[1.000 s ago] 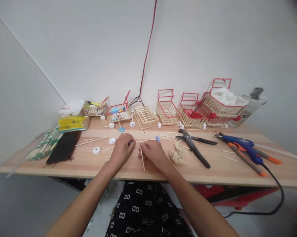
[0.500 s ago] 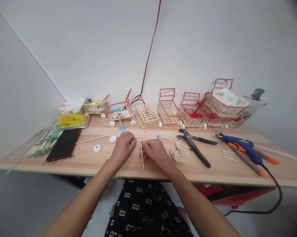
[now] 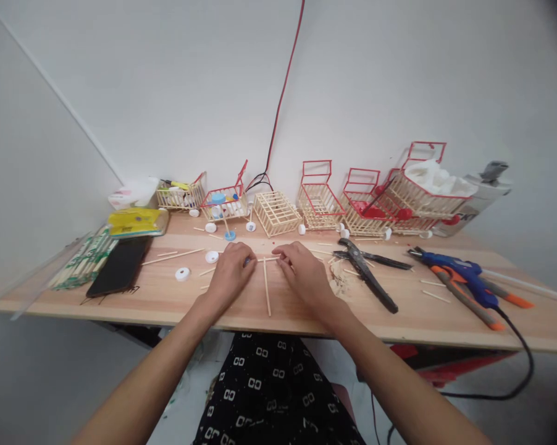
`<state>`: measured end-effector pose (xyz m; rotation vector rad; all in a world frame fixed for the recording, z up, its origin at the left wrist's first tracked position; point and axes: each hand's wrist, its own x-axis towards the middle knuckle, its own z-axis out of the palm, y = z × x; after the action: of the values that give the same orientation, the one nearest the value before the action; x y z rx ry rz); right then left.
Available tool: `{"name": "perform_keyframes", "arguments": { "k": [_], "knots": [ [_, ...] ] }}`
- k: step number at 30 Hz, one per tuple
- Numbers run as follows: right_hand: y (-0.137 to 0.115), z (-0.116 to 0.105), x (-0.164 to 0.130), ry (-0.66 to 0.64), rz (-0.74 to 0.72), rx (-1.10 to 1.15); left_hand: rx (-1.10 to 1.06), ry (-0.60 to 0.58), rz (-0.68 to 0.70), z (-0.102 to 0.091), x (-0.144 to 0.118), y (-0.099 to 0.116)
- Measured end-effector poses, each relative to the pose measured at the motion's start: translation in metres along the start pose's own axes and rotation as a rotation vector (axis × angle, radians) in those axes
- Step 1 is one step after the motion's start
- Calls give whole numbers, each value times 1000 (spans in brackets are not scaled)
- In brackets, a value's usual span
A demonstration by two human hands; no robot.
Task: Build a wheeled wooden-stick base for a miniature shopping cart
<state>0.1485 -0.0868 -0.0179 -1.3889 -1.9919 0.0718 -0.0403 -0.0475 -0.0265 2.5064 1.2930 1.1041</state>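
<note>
A: Both hands lay palm-down on the table (image 3: pixel 399 321) — left hand (image 3: pixel 230 275) and right hand (image 3: pixel 306 275) pinched the ends of a horizontal stick (image 3: pixel 265 259), fingers curled shut on it.

B: And the second stick (image 3: pixel 266 290)?

A: It lay crosswise beneath, pointing to the table's edge. No writing was readable. Behind stood six carts (image 3: pixel 318 198); beside them, one pliers (image 3: pixel 366 275) and one glue gun (image 3: pixel 459 272).

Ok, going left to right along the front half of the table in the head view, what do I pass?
Chopstick packets → black phone → white wheel disc → left hand → upright-lying stick → right hand → black pliers → blue glue gun.
</note>
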Motion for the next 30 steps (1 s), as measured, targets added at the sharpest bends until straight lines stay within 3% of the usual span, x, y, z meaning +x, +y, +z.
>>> {"name": "perform_keyframes", "arguments": {
  "k": [5,13,30],
  "knots": [
    [4,5,7,-83,-181,-153,0,-17,12,-2,2,1],
    [3,17,23,-167,-302,-263,27,-55,25,0,2,-2],
    [14,16,17,-161,-340,-182,56,-159,0,0,9,-4]
  ]
}}
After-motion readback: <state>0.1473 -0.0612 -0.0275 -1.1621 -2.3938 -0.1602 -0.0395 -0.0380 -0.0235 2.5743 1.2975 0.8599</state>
